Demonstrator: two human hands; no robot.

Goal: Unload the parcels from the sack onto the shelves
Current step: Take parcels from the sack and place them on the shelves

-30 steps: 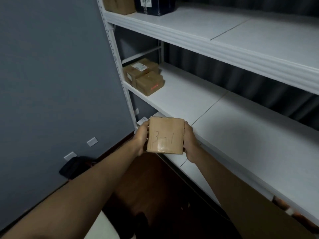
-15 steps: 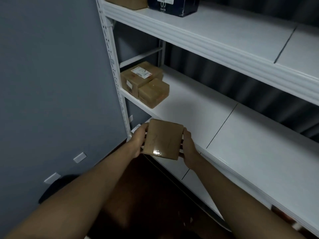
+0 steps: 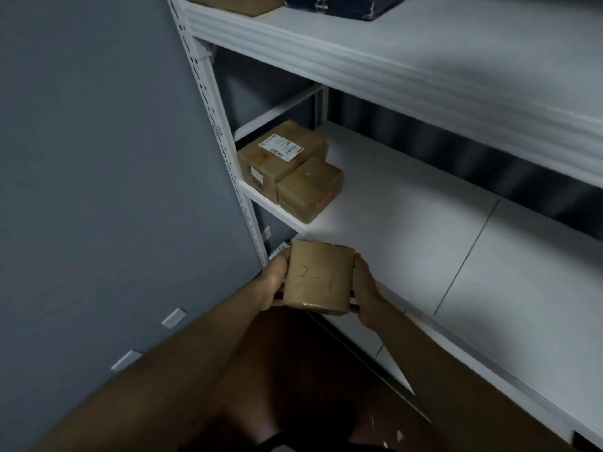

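Note:
I hold a small brown cardboard parcel (image 3: 318, 277) marked "3-1" between both hands, just in front of the front edge of the white middle shelf (image 3: 424, 236). My left hand (image 3: 272, 282) grips its left side and my right hand (image 3: 365, 290) grips its right side. Two brown parcels lie at the left end of that shelf: a larger one with a white label (image 3: 277, 154) and a smaller one (image 3: 310, 189) touching it in front. The sack is not in view.
A white upper shelf (image 3: 424, 60) carries a brown box (image 3: 235, 3) and a dark parcel (image 3: 342, 6) at the top edge. A perforated white upright (image 3: 222, 148) stands against the grey wall (image 3: 98, 158). The dark floor (image 3: 310, 370) lies below.
The parcel has tilted back so its "3-1" face shows again. The view has shifted left and closer to the shelf's left end; both hands keep their hold.

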